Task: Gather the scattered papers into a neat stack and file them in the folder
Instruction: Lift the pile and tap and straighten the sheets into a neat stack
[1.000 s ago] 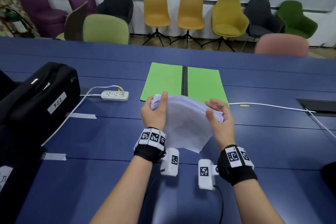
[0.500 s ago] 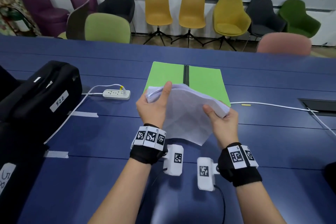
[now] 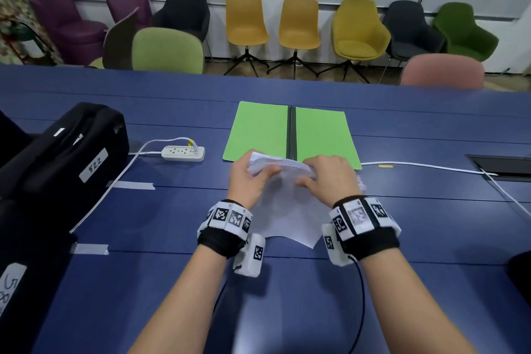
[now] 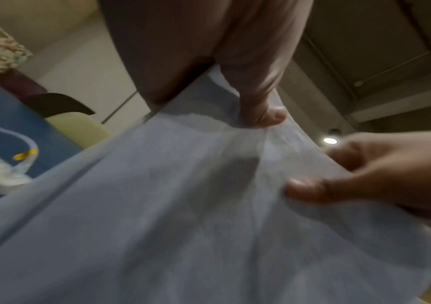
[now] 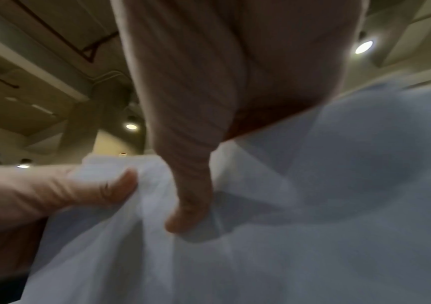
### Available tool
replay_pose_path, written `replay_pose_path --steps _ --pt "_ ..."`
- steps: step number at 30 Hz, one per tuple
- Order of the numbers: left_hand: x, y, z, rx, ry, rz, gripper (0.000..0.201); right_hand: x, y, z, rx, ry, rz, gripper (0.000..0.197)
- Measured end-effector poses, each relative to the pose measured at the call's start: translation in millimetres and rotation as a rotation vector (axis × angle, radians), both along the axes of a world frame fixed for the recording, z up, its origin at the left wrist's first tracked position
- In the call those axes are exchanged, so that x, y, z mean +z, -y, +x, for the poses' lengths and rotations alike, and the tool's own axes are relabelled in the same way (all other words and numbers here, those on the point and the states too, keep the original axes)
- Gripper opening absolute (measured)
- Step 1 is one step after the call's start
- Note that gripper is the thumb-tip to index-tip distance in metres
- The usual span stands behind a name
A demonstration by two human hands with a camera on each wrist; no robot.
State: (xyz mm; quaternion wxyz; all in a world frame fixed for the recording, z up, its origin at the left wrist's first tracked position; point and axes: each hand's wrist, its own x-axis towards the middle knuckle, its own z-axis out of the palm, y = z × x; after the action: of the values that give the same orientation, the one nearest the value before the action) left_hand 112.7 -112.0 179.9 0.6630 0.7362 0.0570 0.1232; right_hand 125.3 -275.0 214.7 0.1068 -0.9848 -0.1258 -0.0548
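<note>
Squaring the papers works best with even pressure: the left hand pinches the top edge, thumb on the near face; the right hand clamps the other end likewise. They hang just before the open green folder; tap the bottom edges on the table first

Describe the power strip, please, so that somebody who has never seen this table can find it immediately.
On the long blue table, find the open green folder in the middle. To its left, between the folder and the black bag, lies the power strip. It is the only white block with sockets, and a white plug with a yellow band sits in it.
</note>
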Motion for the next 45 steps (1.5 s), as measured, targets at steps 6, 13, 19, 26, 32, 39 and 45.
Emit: replay_pose_path --steps 6,13,19,26,32,39,45 --pt "10 -6 -2 -0.135 0.077 0.216 0.024 7 4 -4 0.13 -0.016 0.147 0.022" --pt "-43 -93 -17 -0.06 -0.336 0.459 0.029 -33 68 -4 -0.134 -0.041 0.787 0.033" --pt "-41 -88 -24 0.055 -0.211 -0.193 0.017 -47 67 -14 -0.153 -0.164 1.387 0.013" --pt "-24 -73 -17 0.053 -0.091 -0.183 0.02 -54 75 -8 -0.105 -0.139 1.505 0.065" --pt "-74 -50 -31 0.199 -0.182 -0.128 0.026 -118 69 -29 -0.22 -0.259 1.272 0.024" --pt "-70 -28 -20 0.42 -0.18 -0.244 0.056 -121 58 -31 -0.41 -0.199 1.48 0.018" --pt "-58 -7 -14 0.586 -0.153 -0.177 0.068 -112 44 -23 -0.538 -0.074 1.502 0.011"
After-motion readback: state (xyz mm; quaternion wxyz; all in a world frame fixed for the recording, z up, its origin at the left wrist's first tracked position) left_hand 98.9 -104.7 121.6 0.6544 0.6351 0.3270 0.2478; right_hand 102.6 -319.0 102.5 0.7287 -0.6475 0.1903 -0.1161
